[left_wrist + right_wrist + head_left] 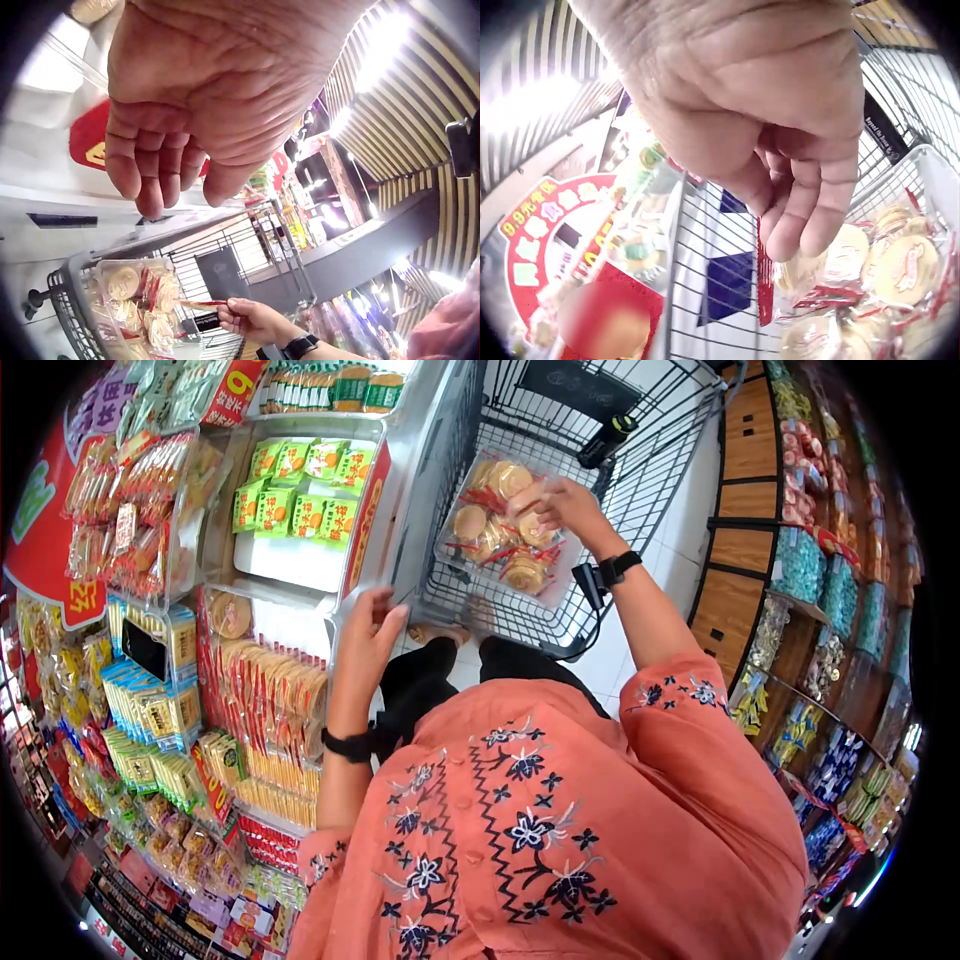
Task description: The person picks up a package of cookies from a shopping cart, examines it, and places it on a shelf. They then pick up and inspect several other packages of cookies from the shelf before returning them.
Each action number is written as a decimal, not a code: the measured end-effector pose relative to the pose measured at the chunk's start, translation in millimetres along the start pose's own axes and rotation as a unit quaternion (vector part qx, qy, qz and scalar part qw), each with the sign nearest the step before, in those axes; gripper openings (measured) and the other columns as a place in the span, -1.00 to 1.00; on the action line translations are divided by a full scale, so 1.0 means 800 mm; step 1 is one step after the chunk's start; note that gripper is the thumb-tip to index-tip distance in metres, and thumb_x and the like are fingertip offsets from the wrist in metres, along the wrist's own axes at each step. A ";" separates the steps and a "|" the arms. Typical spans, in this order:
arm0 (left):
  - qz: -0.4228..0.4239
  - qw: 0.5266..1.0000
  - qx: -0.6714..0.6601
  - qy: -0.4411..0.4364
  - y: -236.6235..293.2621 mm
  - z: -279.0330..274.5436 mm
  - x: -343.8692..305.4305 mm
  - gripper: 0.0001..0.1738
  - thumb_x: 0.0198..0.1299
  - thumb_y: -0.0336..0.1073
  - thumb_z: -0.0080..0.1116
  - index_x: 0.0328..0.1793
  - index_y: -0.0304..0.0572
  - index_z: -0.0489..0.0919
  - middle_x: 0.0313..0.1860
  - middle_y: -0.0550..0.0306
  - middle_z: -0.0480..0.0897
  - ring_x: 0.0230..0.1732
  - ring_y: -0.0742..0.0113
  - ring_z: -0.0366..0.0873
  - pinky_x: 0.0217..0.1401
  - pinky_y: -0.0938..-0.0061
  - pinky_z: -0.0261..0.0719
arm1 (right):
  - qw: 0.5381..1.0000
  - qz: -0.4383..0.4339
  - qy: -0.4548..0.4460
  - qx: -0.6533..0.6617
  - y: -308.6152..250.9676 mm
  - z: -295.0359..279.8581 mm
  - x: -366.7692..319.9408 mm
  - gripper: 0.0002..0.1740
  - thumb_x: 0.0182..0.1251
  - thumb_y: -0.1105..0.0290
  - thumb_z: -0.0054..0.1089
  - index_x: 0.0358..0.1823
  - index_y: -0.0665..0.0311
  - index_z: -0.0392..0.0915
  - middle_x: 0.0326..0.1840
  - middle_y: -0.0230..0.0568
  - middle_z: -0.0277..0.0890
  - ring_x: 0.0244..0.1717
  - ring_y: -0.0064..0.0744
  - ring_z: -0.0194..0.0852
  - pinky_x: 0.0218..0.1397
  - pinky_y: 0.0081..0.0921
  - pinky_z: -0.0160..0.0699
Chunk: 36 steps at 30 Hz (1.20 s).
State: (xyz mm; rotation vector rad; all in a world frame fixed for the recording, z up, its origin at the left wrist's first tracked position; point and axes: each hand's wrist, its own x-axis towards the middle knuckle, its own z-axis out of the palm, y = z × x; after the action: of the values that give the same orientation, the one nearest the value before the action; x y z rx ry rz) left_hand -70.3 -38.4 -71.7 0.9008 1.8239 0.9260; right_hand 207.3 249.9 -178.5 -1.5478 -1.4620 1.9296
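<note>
My right hand (578,512) pinches a red-edged wrapped round cracker (765,274) between thumb and fingers. It is over a clear plastic tub (924,159) of similar crackers (906,271), individually wrapped, inside the shopping cart. From the left wrist view, the held packet (201,304) is seen nearly edge-on above the tub. My left hand (368,635) holds nothing; its fingers are loosely bent beside the shelf's front edge, near a compartment of upright wrapped crackers (265,690).
The black wire shopping cart (650,490) stands ahead, with a dark bottle-like item (607,442) in it. On the left, a white display (290,565) holds green snack packets (275,510). Wooden drawers (735,595) and hanging goods line the right side.
</note>
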 end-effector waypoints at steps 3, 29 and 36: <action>0.130 0.987 0.095 -0.013 0.030 0.034 0.038 -0.35 0.24 -0.22 0.40 0.41 -0.28 0.45 0.24 -0.19 0.59 0.22 0.04 0.58 0.28 0.26 0.53 | 0.999 -0.010 -0.050 0.019 -0.053 0.014 -0.066 -0.77 0.53 0.36 0.07 0.04 0.37 0.46 -0.14 -0.14 0.68 -0.27 -0.46 0.66 -0.17 -0.50 0.70; -0.001 0.931 -0.353 -0.095 0.117 0.011 -0.038 -0.51 0.50 -0.06 0.09 0.39 -0.18 0.48 0.07 0.09 0.72 -0.07 0.24 0.75 -0.20 0.41 0.68 | 0.949 -0.127 -0.276 0.085 -0.150 0.128 -0.206 -0.60 0.59 0.10 0.11 0.13 0.30 0.56 -0.07 -0.29 0.63 -0.13 -0.56 0.62 -0.07 -0.56 0.67; 0.025 0.917 -0.394 -0.055 0.102 -0.017 -0.060 -0.43 0.57 0.09 -0.08 0.39 -0.21 0.46 0.05 0.08 0.71 -0.05 0.25 0.73 -0.11 0.36 0.68 | 0.935 -0.146 -0.320 0.052 -0.170 0.174 -0.209 -0.63 0.51 0.18 0.21 0.10 0.35 0.55 -0.12 -0.30 0.64 -0.24 -0.57 0.63 -0.19 -0.56 0.66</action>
State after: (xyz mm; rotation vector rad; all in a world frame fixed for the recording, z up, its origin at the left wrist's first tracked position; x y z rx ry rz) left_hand -48.7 -45.1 21.0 0.4653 1.1541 1.4561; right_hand 106.5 118.3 18.0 -0.6123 -1.6581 2.3790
